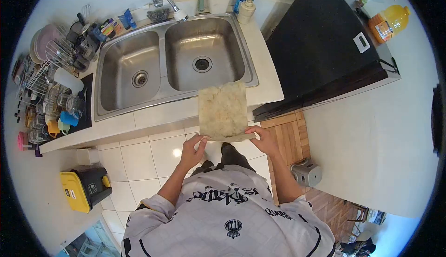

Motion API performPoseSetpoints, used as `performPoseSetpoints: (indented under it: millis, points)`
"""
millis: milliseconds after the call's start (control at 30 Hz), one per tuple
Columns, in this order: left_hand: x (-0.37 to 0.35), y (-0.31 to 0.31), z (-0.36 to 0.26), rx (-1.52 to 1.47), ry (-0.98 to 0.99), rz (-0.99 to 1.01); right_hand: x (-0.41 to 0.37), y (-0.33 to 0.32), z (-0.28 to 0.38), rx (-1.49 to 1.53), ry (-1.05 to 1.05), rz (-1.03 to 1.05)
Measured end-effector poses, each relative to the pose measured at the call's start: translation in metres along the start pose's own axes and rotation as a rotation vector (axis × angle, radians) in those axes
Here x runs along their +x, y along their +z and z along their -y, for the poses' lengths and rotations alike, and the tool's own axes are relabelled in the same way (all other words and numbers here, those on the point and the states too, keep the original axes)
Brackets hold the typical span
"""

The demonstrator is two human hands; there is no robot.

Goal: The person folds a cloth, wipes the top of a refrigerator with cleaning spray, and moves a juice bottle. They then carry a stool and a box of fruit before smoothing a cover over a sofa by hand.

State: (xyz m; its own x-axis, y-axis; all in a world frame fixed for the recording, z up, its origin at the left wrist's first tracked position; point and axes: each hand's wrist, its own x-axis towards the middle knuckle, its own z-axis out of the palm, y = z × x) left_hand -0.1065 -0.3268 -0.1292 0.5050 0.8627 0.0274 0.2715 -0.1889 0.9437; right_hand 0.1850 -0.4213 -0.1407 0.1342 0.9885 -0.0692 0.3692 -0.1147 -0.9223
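A worn, stained beige cloth (223, 110) is spread over the front edge of the counter, its far end reaching the rim of the double steel sink (160, 100). Its near edge hangs in front of the counter. My left hand (193, 149) pinches the near left corner between thumb and fingers. At the near right corner, my right hand (265, 141) grips the cloth the same way. Both sink basins hold no dishes, and the faucet (168, 1) stands behind them.
Left of the sink are a dish rack (46, 66) with plates, cups (53, 128) and utensils. A soap dispenser (246, 11) stands at the back right. A dark refrigerator (320, 48) borders the counter. A yellow-lidded bin (75, 192) and a grey stool (306, 173) are on the floor.
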Motion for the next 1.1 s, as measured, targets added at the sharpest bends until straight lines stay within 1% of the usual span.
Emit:
performPoseSetpoints:
  millis: [33, 133, 167, 267, 300, 367, 433, 500, 533, 600, 633, 700, 800, 833, 900, 933, 1000, 1033, 1100]
  points:
    - [0.0, 0.0, -0.003, 0.007, -0.03, -0.001, 0.001, 0.0, -0.002, 0.005, -0.015, 0.009]
    - [0.008, 0.006, 0.003, 0.017, -0.057, -0.099, 0.008, 0.0, -0.007, -0.032, -0.073, -0.005]
    - [0.013, 0.007, 0.003, 0.03, 0.0, -0.124, 0.014, -0.001, -0.009, -0.053, -0.099, -0.019]
    - [0.038, 0.009, 0.005, 0.056, -0.004, -0.215, 0.043, -0.011, -0.008, -0.209, 0.125, -0.059]
    - [0.053, 0.007, 0.008, 0.194, -0.012, -0.225, 0.056, -0.014, -0.003, -0.205, 0.1, -0.112]
    - [0.088, 0.008, 0.008, 0.046, -0.026, -0.288, 0.086, -0.018, 0.01, -0.197, 0.053, -0.215]
    - [0.124, -0.001, -0.001, 0.304, -0.158, -0.277, 0.117, -0.019, -0.001, -0.238, 0.024, -0.259]
    - [0.156, -0.001, 0.021, 0.29, -0.067, -0.332, 0.147, -0.021, -0.017, -0.279, -0.022, -0.284]
    - [0.166, 0.001, 0.028, 0.281, -0.026, -0.356, 0.156, -0.023, -0.017, -0.326, 0.019, -0.262]
    - [0.184, 0.001, 0.039, 0.36, -0.077, -0.333, 0.171, -0.025, -0.016, -0.419, 0.104, -0.223]
    - [0.19, 0.002, 0.043, 0.398, -0.104, -0.319, 0.176, -0.025, -0.019, -0.428, 0.1, -0.232]
    - [0.198, 0.006, 0.05, 0.549, -0.03, -0.356, 0.181, -0.024, -0.018, -0.445, 0.096, -0.249]
    - [0.205, 0.012, 0.053, 0.811, 0.045, -0.439, 0.177, -0.027, -0.003, -0.616, 0.161, -0.248]
    - [0.208, 0.013, 0.049, 0.904, 0.065, -0.473, 0.178, -0.03, 0.0, -0.592, 0.161, -0.244]
    - [0.217, 0.011, 0.05, 0.673, -0.074, -0.251, 0.178, -0.034, 0.002, -0.546, 0.163, -0.232]
    - [0.222, 0.008, 0.053, 0.555, -0.142, -0.139, 0.181, -0.036, -0.005, -0.554, 0.094, -0.219]
    - [0.233, 0.002, 0.07, 0.467, -0.21, 0.105, 0.192, -0.043, -0.019, -0.57, -0.045, -0.194]
    - [0.239, -0.001, 0.079, 0.422, -0.239, 0.223, 0.197, -0.045, -0.017, -0.61, -0.065, -0.151]
    - [0.246, -0.009, 0.087, 0.332, -0.231, 0.293, 0.207, -0.047, -0.014, -0.686, -0.103, -0.066]
